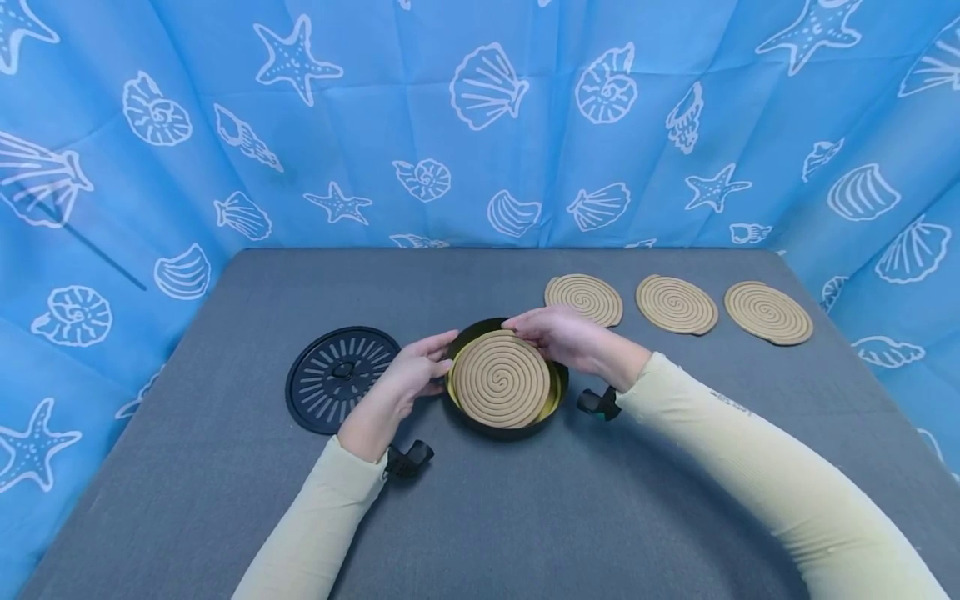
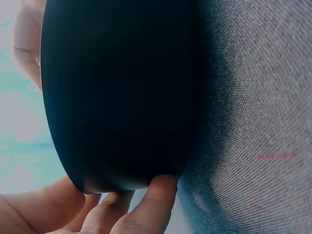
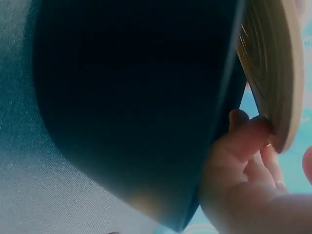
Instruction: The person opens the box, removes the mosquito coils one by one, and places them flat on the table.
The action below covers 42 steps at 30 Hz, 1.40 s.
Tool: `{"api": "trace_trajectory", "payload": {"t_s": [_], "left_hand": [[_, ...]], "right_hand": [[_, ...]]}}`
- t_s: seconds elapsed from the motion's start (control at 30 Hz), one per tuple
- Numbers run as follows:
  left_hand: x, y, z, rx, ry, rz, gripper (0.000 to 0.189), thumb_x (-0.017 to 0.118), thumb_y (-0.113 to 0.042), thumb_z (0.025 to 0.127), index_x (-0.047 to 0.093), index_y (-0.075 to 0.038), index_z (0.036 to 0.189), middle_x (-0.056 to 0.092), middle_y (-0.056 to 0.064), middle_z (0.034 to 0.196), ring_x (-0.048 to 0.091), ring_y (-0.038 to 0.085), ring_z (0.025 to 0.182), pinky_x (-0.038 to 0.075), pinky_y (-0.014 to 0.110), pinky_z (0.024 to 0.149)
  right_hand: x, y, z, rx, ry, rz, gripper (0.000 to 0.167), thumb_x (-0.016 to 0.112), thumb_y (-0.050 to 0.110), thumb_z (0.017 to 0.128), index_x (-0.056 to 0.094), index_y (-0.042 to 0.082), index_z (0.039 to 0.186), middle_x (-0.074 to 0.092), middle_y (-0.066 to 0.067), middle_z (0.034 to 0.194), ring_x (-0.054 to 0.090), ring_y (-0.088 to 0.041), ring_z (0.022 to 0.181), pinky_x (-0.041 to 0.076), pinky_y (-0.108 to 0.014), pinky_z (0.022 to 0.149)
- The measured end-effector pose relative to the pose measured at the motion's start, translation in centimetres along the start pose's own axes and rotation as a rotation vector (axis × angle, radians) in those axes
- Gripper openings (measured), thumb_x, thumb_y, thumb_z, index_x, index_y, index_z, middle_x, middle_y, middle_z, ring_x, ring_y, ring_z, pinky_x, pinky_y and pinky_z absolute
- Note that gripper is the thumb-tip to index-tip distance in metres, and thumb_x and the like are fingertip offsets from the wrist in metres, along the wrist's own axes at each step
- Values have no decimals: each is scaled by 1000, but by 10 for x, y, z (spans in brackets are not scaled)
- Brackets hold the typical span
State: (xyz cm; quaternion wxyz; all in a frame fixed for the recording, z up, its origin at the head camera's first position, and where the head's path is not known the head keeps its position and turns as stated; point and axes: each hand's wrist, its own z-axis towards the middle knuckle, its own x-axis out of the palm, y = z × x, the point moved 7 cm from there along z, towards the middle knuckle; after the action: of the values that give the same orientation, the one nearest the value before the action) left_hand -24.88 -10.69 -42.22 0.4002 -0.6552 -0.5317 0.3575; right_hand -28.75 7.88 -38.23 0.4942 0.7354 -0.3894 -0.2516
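A round black dish (image 1: 517, 432) with a yellow inside stands mid-table. My left hand (image 1: 403, 379) grips its left side; in the left wrist view the thumb is near the rim and the fingers (image 2: 151, 204) press the outer wall. Over the dish's opening lies a tan mosquito coil (image 1: 502, 380), covering most of the yellow. My right hand (image 1: 573, 336) pinches this coil by its far right edge. The right wrist view shows the coil (image 3: 287, 73) tilted and raised above the rim at that side, with thumb and fingers (image 3: 248, 139) on its edge.
A black slotted lid (image 1: 318, 400) with a small central knob lies left of the dish, beside my left forearm. Toward the back right, three more mosquito coils rest in a row: one (image 1: 585, 293) behind my right hand, another (image 1: 677, 305), and the outermost (image 1: 768, 312).
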Motion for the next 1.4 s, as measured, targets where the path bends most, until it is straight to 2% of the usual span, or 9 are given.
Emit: {"api": "trace_trajectory", "payload": {"t_s": [0.13,0.23,0.43,0.7,0.9,1.03,1.17,1.3,1.4], "left_hand": [[0,1,0,-2,-9,2,50,46,-2,101,43,-18,148,35,8,154,31,27,141,37,52,106],[0,1,0,2,-12,1,50,47,-3,100,43,-18,148,35,8,154,31,27,141,37,53,106],[-1,2,0,10,-9,8,50,46,-3,101,42,-18,148,34,8,155,31,27,141,37,52,106],[-1,1,-1,4,-3,0,51,46,-2,101,42,-17,149,32,9,155,30,28,141,36,53,107],[0,0,-1,10,3,2,50,45,-2,101,41,-17,149,33,9,155,30,28,141,35,54,107],[0,-1,-2,20,7,5,50,44,-1,101,40,-15,149,33,9,155,30,28,141,36,54,106],[0,0,-2,24,-1,7,50,45,-1,101,41,-16,149,34,9,155,31,27,141,36,54,107],[0,0,-3,27,-7,13,50,45,-1,100,41,-16,148,34,9,155,31,27,141,36,54,106],[0,0,-3,28,-7,16,50,45,-1,100,41,-16,149,34,9,155,31,28,141,36,54,106]], "right_hand": [[3,-3,0,22,-12,-26,45,46,8,100,40,-8,141,59,-13,123,57,-13,100,47,-28,88],[7,-4,-2,16,7,34,48,47,6,100,34,-7,145,55,-18,130,60,-12,101,49,-28,91],[13,-6,-6,-18,68,165,51,46,-3,98,30,-9,146,57,-19,127,65,-13,99,52,-28,89],[14,-8,-9,-23,107,181,57,45,-11,95,27,-6,149,46,-25,141,64,-14,103,52,-31,90],[13,-8,-12,-33,129,200,58,42,-13,96,23,-6,150,42,-27,144,64,-14,105,52,-32,92],[10,-7,-17,-44,113,195,58,42,-12,96,22,-6,150,42,-26,144,64,-12,104,51,-30,91],[4,-3,-22,-79,90,204,60,40,-14,95,20,-7,151,49,-23,139,66,-12,100,53,-28,89],[-4,1,-29,-109,77,228,62,39,-16,94,17,-8,151,64,-12,122,67,-12,97,54,-27,86],[-11,4,-37,-116,60,247,62,38,-17,94,16,-8,151,67,-3,110,67,-12,96,53,-26,86]]}}
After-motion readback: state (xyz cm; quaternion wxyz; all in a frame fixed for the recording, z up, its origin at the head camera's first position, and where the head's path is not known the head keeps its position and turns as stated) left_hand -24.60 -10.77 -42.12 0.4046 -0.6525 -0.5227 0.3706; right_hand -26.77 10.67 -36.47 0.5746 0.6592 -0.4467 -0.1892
